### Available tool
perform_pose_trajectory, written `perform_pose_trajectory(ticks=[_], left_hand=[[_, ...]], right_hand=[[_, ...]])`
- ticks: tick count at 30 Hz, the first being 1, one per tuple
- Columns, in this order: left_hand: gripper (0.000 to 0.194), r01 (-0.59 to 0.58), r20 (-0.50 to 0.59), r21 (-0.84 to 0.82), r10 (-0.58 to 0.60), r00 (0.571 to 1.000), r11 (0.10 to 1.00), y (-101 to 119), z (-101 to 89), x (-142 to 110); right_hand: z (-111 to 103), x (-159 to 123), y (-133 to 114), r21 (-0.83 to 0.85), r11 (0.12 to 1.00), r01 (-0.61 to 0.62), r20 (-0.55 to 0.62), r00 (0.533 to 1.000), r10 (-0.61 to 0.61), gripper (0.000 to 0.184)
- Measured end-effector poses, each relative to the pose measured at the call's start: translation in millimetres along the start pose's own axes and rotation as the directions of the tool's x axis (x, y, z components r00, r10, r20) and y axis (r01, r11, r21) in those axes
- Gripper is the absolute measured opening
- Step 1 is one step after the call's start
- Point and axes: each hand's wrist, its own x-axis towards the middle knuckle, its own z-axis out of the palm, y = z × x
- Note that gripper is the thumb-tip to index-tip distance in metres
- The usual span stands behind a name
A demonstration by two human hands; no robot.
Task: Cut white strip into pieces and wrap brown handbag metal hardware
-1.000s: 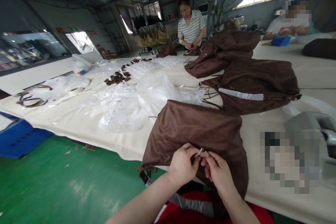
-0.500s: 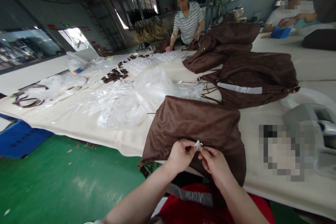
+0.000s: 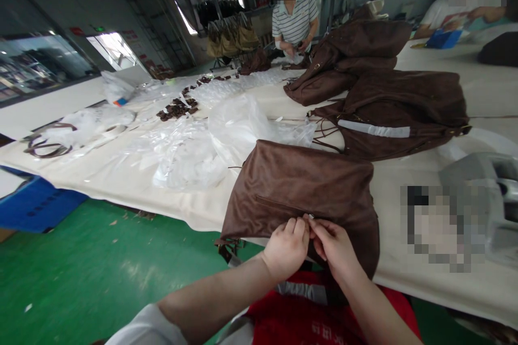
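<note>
1. At the near edge of the table (image 3: 388,194), brown bag (image 3: 299,172) lies on its side, lower part overhanging toward the person's red garment (image 3: 283,321).
2. Left grip (image 3: 286,250) closed, fingers curled in; contents hidden, can't tell what's inside. Right grip (image 3: 335,248) pinching a small white piece (image 3: 311,216), tips right against the left one, over the bag's near half.
3. Handling, judged: bag looks soft, floppy, leather-like, moderate weight, likely to fold or slump if lifted by one spot. Not fragile; surface may scuff or be slightly slick. White piece looks light, thin, easy to drop.
4. Where to hold: bag by both side edges, or flat-handed below the zip line (image 3: 279,205); white piece by fingertips only.
5. Wrapped strap (image 3: 305,291) hangs under the grips at the near side, could snag. Metal fitting (image 3: 224,252) dangles at the left corner.
6. Far side: clear plastic bags (image 3: 190,156) crowd the far left; second brown bag (image 3: 429,97) sits far right, its loose cords (image 3: 327,143) close to the first.
7. Right: grey device (image 3: 465,172) limits sideways room.
8. Farther: brown bag pile (image 3: 364,40), small brown pieces (image 3: 178,109), person in striped shirt (image 3: 295,16) across the table.
</note>
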Motion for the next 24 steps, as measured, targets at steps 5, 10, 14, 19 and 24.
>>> perform_pose_trajectory(ticks=[5, 10, 14, 19, 24], left_hand=[[0.034, 0.273, 0.085, -0.605, -0.280, 0.956, 0.748, -9, -7.1, 7], [0.020, 0.412, 0.317, -0.894, -0.402, 0.859, 0.176, -16, -2.5, 21], [0.017, 0.424, 0.315, -0.891, -0.455, 0.833, 0.160, -17, 6.9, 22], [0.024, 0.470, 0.382, -0.845, -0.329, 0.864, 0.255, -30, 24.1, 24], [0.033, 0.499, 0.454, -0.846, -0.238, 0.859, 0.188, -35, 30.4, 29]], right_hand=[[-5, 2, 9, -0.112, 0.993, 0.028, 0.044, 0.999, -0.023, 0.039], [1, 4, 10, -0.201, 0.976, 0.088, 0.057, 0.995, -0.078, 0.040], [-15, -7, -14, -0.344, 0.925, 0.159, 0.099, 0.986, -0.133, 0.043], [-123, -36, -76, -0.722, 0.646, 0.245, -0.289, 0.742, -0.605, 0.037], [-260, -51, -121, -0.802, 0.560, -0.210, -0.588, 0.447, -0.674, 0.043]])
